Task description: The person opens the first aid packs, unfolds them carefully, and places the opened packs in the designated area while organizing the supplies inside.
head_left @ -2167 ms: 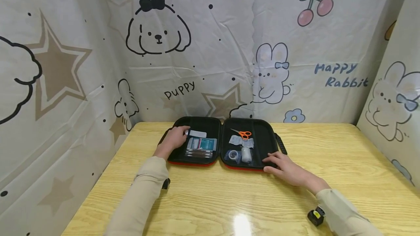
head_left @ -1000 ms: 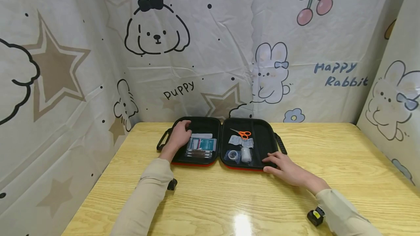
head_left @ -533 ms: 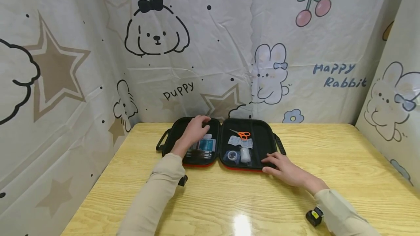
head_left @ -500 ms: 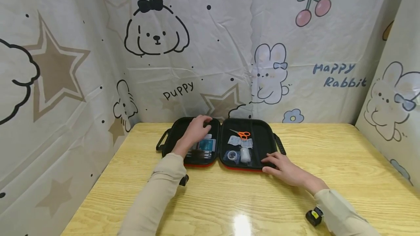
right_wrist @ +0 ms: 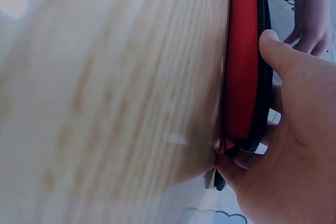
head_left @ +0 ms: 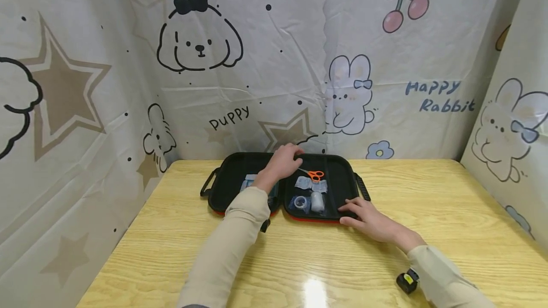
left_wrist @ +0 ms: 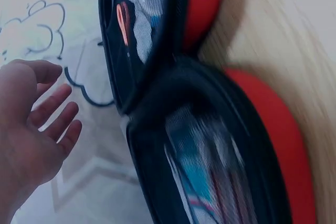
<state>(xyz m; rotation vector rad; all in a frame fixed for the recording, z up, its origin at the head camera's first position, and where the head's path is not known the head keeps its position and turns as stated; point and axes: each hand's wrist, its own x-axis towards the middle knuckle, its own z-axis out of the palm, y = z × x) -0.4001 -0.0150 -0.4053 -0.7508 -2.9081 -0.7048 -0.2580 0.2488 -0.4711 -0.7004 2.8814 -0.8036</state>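
A red first-aid case with a black lining lies unfolded on the table. My left hand is over its far side near the hinge, fingers loosely bent; in the left wrist view nothing is in that hand. Just right of it lie orange-handled scissors, above small white packets. Below them are a tape roll in clear wrapping and a white bandage roll. My right hand rests on the case's front right corner, its thumb against the rim. Teal packets in the left half are partly behind my left arm.
The case has a black handle on the left side and a black strap on the right. Behind the wooden table hangs a printed cloth, close to the case's back edge.
My left hand has swept right, from the left half's white packet to above the hinge by the scissors. My right hand has stayed at the corner. The head view has shifted slightly.
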